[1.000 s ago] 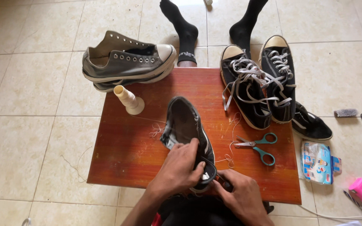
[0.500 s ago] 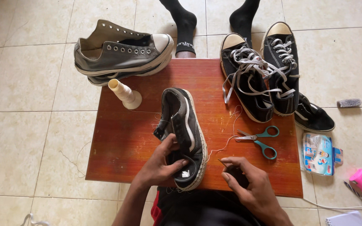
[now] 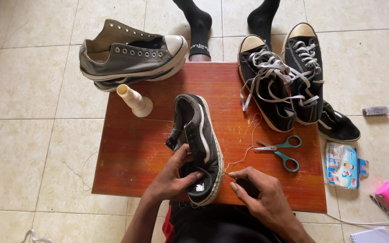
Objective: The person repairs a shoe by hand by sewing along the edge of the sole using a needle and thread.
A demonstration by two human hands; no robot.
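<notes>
Single head-worn view, looking almost straight down. Near edge: both hands, close to lens. Centre: red wooden table (image 3: 136, 148). Far edge: tiled floor (image 3: 23, 81). No second view to overlap.

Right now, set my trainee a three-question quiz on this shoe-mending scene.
1. True or false: the teal-handled scissors lie on the tiled floor.
2. Which hand steadies the black low-top sneaker with the white stitched sole?
3. The cream cone-shaped thread spool stands: A) left of that sneaker, B) right of it, C) inside it.

Key: 1. False, they lie on the red-brown wooden table. 2. The left hand; the right hand pulls thread. 3. A.
</notes>
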